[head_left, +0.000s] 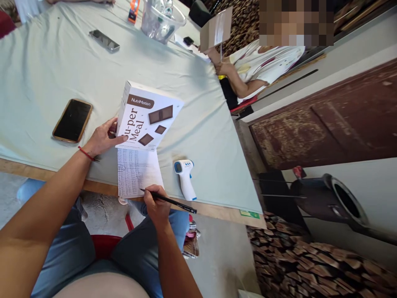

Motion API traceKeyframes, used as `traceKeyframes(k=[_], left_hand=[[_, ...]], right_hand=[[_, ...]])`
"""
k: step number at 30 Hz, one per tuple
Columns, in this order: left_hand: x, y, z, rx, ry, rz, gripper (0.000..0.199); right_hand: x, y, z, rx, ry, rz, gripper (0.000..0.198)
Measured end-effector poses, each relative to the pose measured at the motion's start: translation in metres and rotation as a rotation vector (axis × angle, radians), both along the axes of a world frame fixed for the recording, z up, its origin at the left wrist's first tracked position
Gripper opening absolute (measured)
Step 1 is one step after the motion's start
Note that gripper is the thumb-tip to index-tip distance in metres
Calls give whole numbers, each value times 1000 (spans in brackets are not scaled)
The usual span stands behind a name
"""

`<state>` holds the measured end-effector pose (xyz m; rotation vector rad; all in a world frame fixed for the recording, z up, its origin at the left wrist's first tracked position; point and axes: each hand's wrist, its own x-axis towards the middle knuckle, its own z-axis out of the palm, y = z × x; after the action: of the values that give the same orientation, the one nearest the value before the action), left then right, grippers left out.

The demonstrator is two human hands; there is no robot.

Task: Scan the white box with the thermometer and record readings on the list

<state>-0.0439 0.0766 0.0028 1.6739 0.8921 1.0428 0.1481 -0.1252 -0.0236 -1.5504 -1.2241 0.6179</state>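
Observation:
My left hand [104, 138] grips the lower left edge of a white NutriMotion box [145, 118], thumb on its front. The box stands tilted on the cloth, with brown squares printed on it. Below it lies a sheet of paper [139, 174] covered in handwritten columns at the table's near edge; the box hides its top. My right hand [157, 205] is closed around a black pen [180, 204], whose tip points at the paper's lower part. To the right of the paper rests a white and blue infrared thermometer [185, 178]. A smartphone [72, 121] lies left of my left hand.
A pale cloth [211, 136] covers the table. Farther back are another phone [104, 40], a clear plastic bucket [163, 20] with things inside, and an orange object [133, 10]. A person [263, 66] at the right holds a cardboard piece [216, 30]. Another person's arm shows top left.

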Motion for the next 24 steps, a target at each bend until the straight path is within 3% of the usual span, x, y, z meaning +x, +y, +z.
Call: traceKeyframes(k=[11, 24], left_hand=[[0, 5, -10, -16, -44, 8, 81], [0, 4, -6, -23, -42, -4, 81]], right_hand=[[2, 1, 4, -43, -32, 63, 12], [3, 1, 5, -27, -45, 58, 12]])
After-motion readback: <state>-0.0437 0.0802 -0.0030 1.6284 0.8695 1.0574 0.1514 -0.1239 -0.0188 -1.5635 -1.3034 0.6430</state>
